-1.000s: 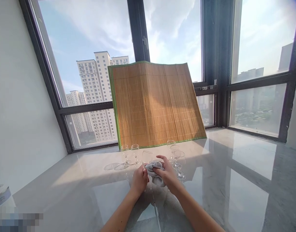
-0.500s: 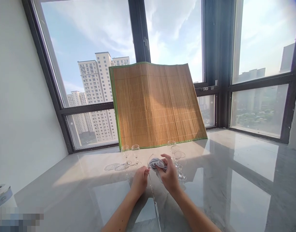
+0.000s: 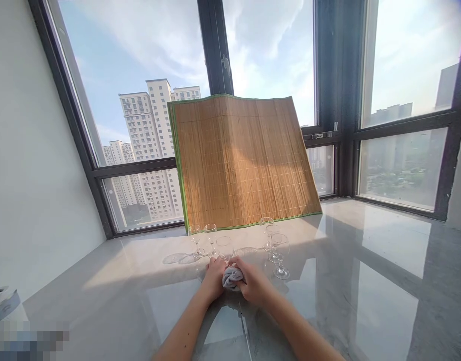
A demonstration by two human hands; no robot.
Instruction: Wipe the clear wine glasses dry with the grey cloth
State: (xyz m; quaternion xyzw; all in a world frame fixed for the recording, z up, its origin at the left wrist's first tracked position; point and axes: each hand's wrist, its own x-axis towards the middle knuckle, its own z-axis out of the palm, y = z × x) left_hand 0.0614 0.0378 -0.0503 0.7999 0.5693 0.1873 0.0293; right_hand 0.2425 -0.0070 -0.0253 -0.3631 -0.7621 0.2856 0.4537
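We held a glass (image 3: 224,246) (stem hidden) in our left hand (image 3: 214,278) and a gray cloth (image 3: 232,279) in our right hand (image 3: 253,282).

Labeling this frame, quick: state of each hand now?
Left hand: closed, holding a clear glass, grip partly hidden.
Right hand: closed, holding a grey cloth.

Cloth (image 3: 232,279): soft-looking, matt. Glasses (image 3: 224,244): clear, shiny, smooth. Mat (image 3: 245,165), twelve o'clock from cloth: ribbed, wood-like slats. Sill (image 3: 118,286): glossy, stone-like, smooth. Wall (image 3: 31,165), ten o'clock: smooth, matt.
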